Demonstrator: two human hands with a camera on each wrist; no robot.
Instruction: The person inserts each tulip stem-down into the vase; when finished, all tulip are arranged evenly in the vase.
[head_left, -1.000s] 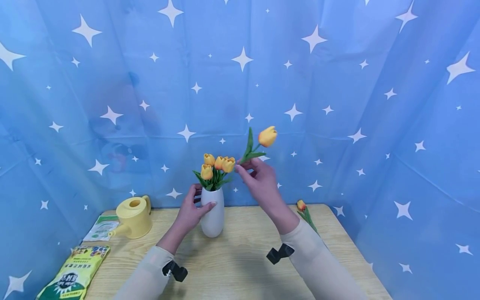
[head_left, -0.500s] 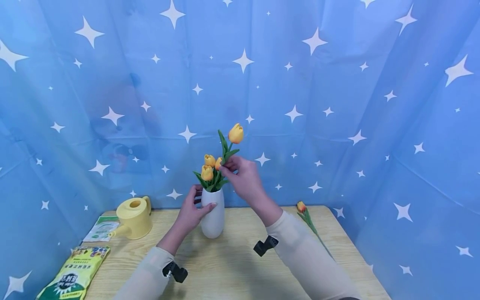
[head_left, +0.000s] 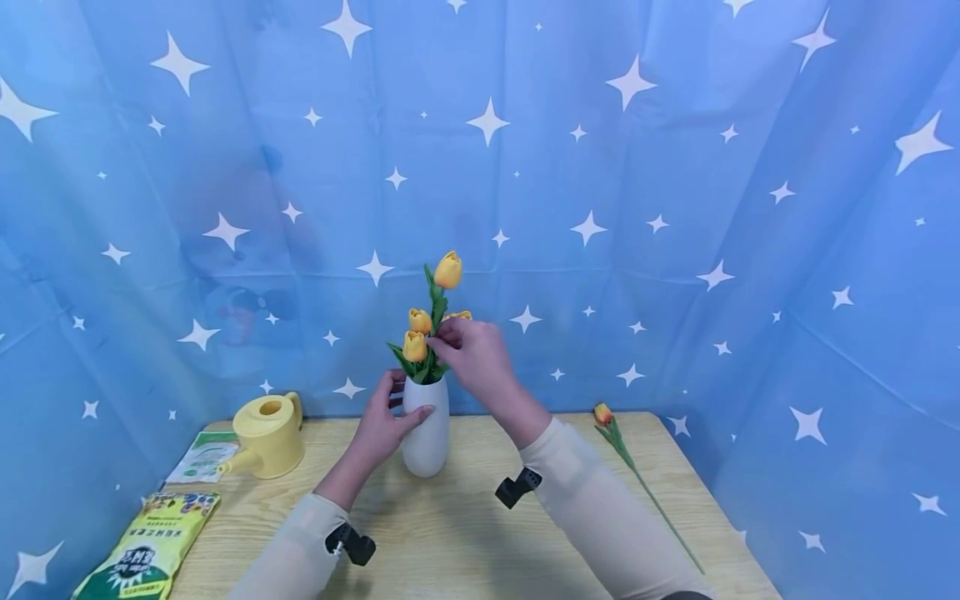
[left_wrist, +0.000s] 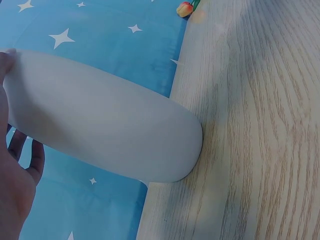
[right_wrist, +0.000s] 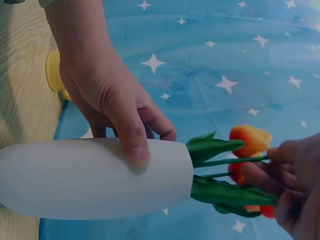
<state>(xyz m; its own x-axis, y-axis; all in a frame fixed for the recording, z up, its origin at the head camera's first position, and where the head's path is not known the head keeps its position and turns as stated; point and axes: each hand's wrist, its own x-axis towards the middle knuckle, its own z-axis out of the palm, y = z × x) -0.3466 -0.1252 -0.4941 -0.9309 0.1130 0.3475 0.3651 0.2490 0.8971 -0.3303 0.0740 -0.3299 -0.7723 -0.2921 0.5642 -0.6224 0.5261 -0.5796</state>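
Note:
A white vase [head_left: 425, 437] stands upright on the table with several yellow-orange tulips [head_left: 415, 346] and green leaves rising from its mouth. My left hand [head_left: 384, 427] grips the vase near its top; in the right wrist view its thumb lies along the side and the other fingers go behind. Above the vase my right hand [head_left: 480, 358] pinches the stem of a taller tulip [head_left: 447, 272], among the other blooms, some of which it hides. In the right wrist view my right fingertips [right_wrist: 277, 154] hold a green stem; whether its lower end is inside the vase I cannot tell.
One more tulip [head_left: 618, 442] lies along the right side of the wooden table [head_left: 480, 533]. On the left are a yellow watering can [head_left: 268, 437], a white-and-green packet [head_left: 202, 458] and a yellow-green bag [head_left: 150, 546]. A blue starred curtain [head_left: 675, 167] surrounds the table.
My right hand has brought the held tulip leftward, from right of the vase to above its mouth, and slightly lower at the end. My left hand and the vase stay put.

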